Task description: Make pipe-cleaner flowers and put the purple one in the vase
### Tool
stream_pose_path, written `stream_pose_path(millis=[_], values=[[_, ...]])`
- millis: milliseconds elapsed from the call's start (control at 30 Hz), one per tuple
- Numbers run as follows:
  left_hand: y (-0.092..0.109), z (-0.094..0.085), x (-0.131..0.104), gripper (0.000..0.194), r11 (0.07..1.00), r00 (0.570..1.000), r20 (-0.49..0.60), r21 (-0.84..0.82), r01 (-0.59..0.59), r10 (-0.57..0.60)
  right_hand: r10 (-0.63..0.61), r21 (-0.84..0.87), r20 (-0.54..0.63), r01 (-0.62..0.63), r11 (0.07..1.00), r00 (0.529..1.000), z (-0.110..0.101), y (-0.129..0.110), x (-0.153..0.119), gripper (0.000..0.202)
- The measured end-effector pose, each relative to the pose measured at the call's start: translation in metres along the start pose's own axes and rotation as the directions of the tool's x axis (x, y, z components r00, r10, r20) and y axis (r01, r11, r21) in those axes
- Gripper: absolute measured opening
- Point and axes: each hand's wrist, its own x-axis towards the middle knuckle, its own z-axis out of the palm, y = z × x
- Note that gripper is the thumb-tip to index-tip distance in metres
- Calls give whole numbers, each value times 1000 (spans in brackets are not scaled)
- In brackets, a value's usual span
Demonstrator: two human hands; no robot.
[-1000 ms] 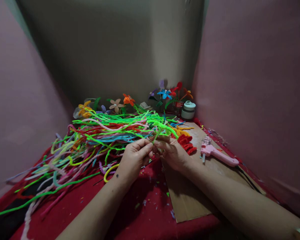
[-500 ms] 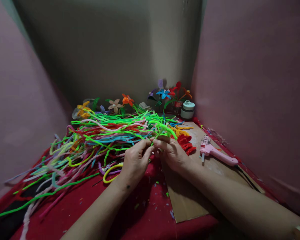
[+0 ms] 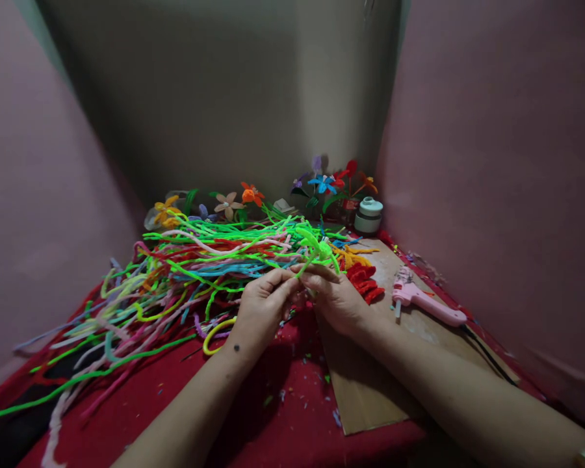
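Over the middle of the table, my left hand (image 3: 263,305) and my right hand (image 3: 335,296) meet, fingertips pinched together. Between them is a bright green pipe cleaner (image 3: 307,262), its stem slanting up to a bent, looped top. Just where the fingers press on it is partly hidden. Behind and left of my hands lies a wide pile of pipe cleaners (image 3: 214,266) in green, pink, red, blue and yellow. Red fuzzy petal shapes (image 3: 364,281) lie right beside my right hand. Scissors with a yellow handle (image 3: 211,338) rest near my left wrist.
A pink glue gun (image 3: 426,300) with a black cord lies on a cardboard sheet (image 3: 365,390) at right. Finished pipe-cleaner flowers (image 3: 228,205) and a pale lidded jar (image 3: 369,216) stand along the back. Small scraps dot the red cloth (image 3: 273,422).
The fingers of my left hand have shifted slightly along the green stem, and its looped top now shows more upright. The view has moved a little.
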Motion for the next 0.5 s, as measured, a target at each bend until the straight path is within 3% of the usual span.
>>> stream_pose_path(millis=[100,200,300,400,500], values=[[0,-2,1,19,981,993,66,-160,109,-100,32,-18,19,-31,999,999,0,-4,-1,21],[-1,-5,3,22,922,962,209,-307,235,-176,64,-12,27,-64,998,998,1,-7,-1,23],[-2,-7,5,23,892,927,324,-336,301,-191,55,25,60,-57,998,997,1,-6,0,23],[-4,-6,6,22,964,952,270,-179,196,-144,17,42,43,-19,999,999,1,-3,1,18],[-9,-3,5,17,980,995,92,187,-61,45,0,73,-54,4,997,999,2,-1,0,12]])
